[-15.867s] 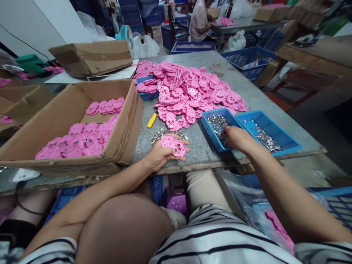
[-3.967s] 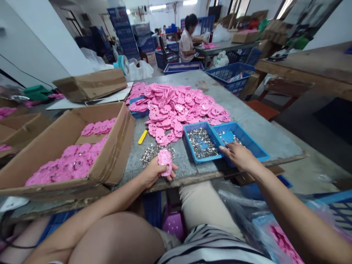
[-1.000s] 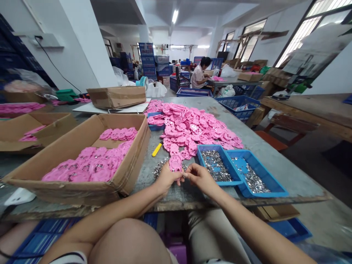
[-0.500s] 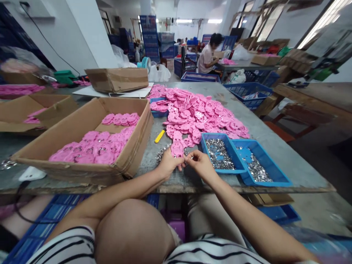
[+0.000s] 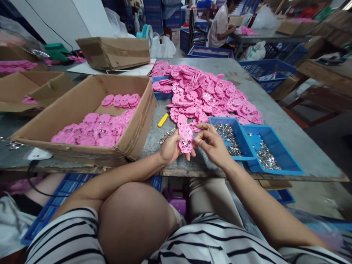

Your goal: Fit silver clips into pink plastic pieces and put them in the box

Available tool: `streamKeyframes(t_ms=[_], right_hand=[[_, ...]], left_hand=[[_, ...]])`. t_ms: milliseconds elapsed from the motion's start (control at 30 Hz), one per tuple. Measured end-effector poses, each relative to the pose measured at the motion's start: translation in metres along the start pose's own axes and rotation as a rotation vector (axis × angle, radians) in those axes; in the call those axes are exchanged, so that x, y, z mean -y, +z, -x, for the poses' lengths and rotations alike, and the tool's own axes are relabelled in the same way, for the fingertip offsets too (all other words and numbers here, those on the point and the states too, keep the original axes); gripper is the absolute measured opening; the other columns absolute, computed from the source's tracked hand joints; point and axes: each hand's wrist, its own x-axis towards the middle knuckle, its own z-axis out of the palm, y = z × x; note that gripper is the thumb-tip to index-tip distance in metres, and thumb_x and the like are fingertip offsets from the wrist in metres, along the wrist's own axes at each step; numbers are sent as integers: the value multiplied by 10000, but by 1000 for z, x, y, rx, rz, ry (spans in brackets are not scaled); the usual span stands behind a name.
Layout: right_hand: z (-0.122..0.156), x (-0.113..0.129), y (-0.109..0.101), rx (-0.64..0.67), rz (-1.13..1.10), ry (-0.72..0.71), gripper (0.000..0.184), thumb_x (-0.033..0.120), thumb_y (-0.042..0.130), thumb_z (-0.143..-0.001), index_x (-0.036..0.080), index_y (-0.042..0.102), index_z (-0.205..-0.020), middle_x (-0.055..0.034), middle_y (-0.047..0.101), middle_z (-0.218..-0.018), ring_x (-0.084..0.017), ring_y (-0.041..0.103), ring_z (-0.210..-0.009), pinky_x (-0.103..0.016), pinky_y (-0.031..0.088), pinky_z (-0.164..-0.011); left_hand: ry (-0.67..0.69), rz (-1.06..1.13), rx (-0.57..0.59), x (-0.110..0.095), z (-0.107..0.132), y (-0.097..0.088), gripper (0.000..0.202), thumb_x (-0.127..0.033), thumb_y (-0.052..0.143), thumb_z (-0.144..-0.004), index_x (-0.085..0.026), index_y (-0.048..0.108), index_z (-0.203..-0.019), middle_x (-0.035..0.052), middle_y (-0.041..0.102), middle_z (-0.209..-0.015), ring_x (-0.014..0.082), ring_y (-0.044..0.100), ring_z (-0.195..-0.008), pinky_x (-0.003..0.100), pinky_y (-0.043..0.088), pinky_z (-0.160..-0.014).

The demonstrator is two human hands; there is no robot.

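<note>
My left hand (image 5: 170, 148) holds a pink plastic piece (image 5: 186, 137) with a scalloped outline, its thumb on the left edge and fingers beneath. Small shiny metal parts show on the lower half of that piece. Close by its right edge is my right hand (image 5: 210, 143), thumb and forefinger pinched together; anything between them is too small to make out. A small heap of metal parts (image 5: 166, 136) lies just behind my left hand. Beyond both hands spreads a large pile of similar pink pieces (image 5: 209, 91).
Two blue trays (image 5: 286, 152) of small metal parts stand at the right. On the left, a cardboard box (image 5: 137, 132) contains stacked pink pieces. A yellow-handled tool (image 5: 163, 120) lies beside it. Another person (image 5: 220, 27) sits at a table farther back.
The view has tipped downward. The pink piece now shows metal parts on its face, and my right hand has drawn slightly away from its lower edge to the right.
</note>
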Motion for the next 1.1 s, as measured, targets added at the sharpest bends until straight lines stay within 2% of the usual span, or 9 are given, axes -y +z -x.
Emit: streamKeyframes(t_ms=[167, 400, 700, 967, 1100], right_hand=[[-4, 1, -7, 108, 100, -59, 167, 256, 562, -851, 196, 585, -697, -78, 530, -1292, -255, 459, -1239, -489, 339, -1063], [-6, 1, -9, 192, 157, -126, 179, 281, 547, -870, 194, 594, -721, -84, 514, -1346, -266, 442, -1273, -499, 324, -1081], [-10, 1, -11, 277, 210, -182, 158, 266, 540, -867, 210, 570, -723, -80, 546, -1296, -273, 443, -1267, -510, 330, -1073], [-11, -1, -11, 335, 189, -144, 166, 281, 554, -857, 209, 577, -710, -72, 570, -1242, -265, 463, -1243, -487, 339, -1064], [-8, 0, -8, 300, 143, -83, 174, 277, 584, -842, 199, 570, -686, -78, 584, -1200, -249, 496, -1203, -466, 366, -1045]], left_hand=[[-43, -3, 74, -2, 1, 1, 513, -297, 490, -708, -170, 410, -1198, 46, 666, -783, 217, 670, -584, 243, 457, -383], [-59, -85, 143, 1, 2, -2, 499, -368, 480, -764, -177, 396, -1217, 53, 673, -789, 222, 654, -516, 262, 445, -313], [-72, -110, 186, 3, 1, -4, 542, -408, 499, -770, -190, 362, -1247, 37, 675, -748, 218, 646, -476, 256, 441, -300], [-121, -117, 205, 5, 2, -5, 532, -416, 495, -787, -191, 361, -1249, 26, 671, -709, 207, 632, -441, 255, 447, -310], [-123, -108, 211, 6, 3, -4, 577, -418, 527, -755, -192, 355, -1257, 38, 673, -749, 220, 654, -476, 248, 444, -306]])
